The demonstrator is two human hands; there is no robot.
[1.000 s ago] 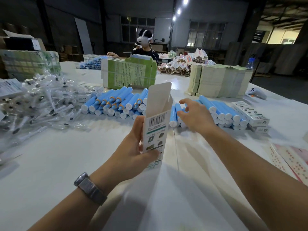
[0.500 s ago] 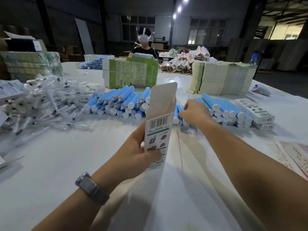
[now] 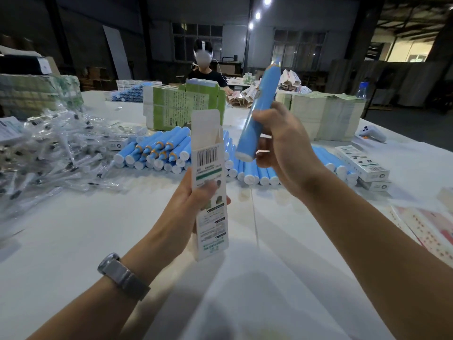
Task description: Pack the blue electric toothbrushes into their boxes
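Observation:
My left hand [image 3: 193, 204] grips a white toothbrush box [image 3: 210, 182] upright above the table, its top flap open and the barcode side facing me. My right hand [image 3: 284, 146] holds a blue electric toothbrush [image 3: 259, 106] in the air just right of the box, tilted, with its white flat end down near the box's open top and its tip pointing up. Behind my hands, two piles of blue toothbrushes [image 3: 157, 150] lie on the white table [image 3: 73, 229].
A heap of bagged brush heads [image 3: 49, 153] lies at the left. Green cartons [image 3: 183, 104] and stacks of flat boxes [image 3: 323, 114] stand behind the piles. Filled white boxes [image 3: 362, 163] lie at the right. A person [image 3: 206, 67] sits across the table.
My right hand took one blue toothbrush from the pile and lifted it up beside the box. My left hand kept the box upright and raised it slightly.

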